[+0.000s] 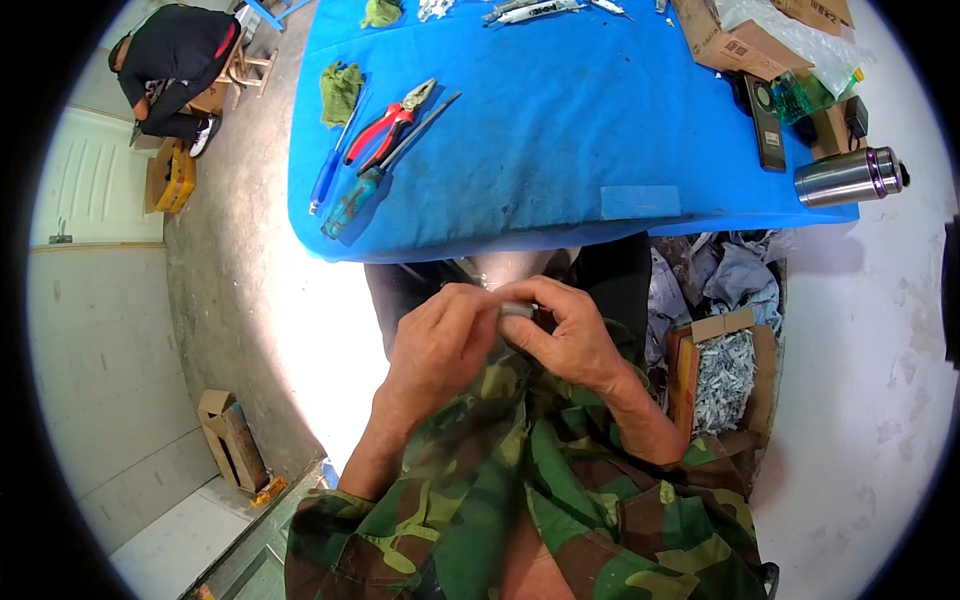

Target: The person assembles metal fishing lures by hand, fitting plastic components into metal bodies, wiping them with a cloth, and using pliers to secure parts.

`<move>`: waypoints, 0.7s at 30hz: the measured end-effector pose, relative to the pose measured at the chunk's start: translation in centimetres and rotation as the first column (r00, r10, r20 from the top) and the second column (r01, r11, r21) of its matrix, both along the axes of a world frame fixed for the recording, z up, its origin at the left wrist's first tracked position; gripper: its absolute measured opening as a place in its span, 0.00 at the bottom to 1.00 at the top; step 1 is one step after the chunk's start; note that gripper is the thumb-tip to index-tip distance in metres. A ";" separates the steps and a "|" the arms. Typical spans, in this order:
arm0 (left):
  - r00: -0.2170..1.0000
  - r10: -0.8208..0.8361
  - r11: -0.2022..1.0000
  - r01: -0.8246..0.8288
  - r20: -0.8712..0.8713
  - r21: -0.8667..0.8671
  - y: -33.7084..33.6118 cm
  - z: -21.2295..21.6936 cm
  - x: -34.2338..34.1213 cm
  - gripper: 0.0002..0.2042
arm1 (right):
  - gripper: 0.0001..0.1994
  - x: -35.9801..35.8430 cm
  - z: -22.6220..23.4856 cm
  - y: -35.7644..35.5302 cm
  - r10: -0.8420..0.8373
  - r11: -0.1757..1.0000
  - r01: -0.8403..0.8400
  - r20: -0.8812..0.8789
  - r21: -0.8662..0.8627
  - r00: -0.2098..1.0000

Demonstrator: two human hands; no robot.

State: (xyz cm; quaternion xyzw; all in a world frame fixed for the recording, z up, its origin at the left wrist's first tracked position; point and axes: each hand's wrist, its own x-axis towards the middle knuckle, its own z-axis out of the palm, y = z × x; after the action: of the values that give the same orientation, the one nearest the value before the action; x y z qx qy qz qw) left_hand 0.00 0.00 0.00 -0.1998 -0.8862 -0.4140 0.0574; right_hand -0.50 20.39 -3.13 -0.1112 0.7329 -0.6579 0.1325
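Note:
Both hands meet over my lap, just below the near edge of the blue-covered table [500, 180]. Between the thumb and fingers of my right hand [570, 335] is a small light-grey piece [517, 309], mostly covered, so its kind does not show. My left hand [447, 335] is closed up against the same piece, its fingertips touching it or hidden behind the knuckles. On the table beyond lie red-handled pliers [390, 122], a screwdriver with a teal handle [352, 203] and one with a blue handle [326, 180].
A steel flask [848, 178] lies by the table's right edge, near a dark phone-like device [766, 125] and an open carton [738, 42]. Green cloths [341, 94] rest at left. Right of my legs stands a box of small grey pieces [724, 380]. Another person [175, 65] sits bent over, far left.

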 end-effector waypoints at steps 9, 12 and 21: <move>0.929 0.144 0.924 -0.250 0.341 0.290 1.1 -0.6 1.0 0.04 | 0.15 0.9 -0.4 -1.0 -0.116 0.977 0.137 0.134 -0.162 0.984; 0.935 0.124 0.942 -0.217 0.333 0.257 0.4 -0.3 1.1 0.05 | 0.15 0.7 0.0 -1.0 -0.111 0.984 0.121 0.082 -0.134 0.990; 1.000 0.008 0.999 -0.007 -0.003 0.043 -0.5 -0.2 0.0 0.10 | 0.14 0.0 0.4 -0.3 -0.066 0.998 0.066 -0.076 -0.010 0.995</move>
State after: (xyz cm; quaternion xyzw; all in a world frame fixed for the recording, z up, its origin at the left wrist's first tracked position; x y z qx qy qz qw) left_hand 0.01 -0.52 -0.19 -0.1958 -0.8779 -0.4322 0.0645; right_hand -0.53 20.08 -2.73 -0.1123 0.7381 -0.6602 0.0823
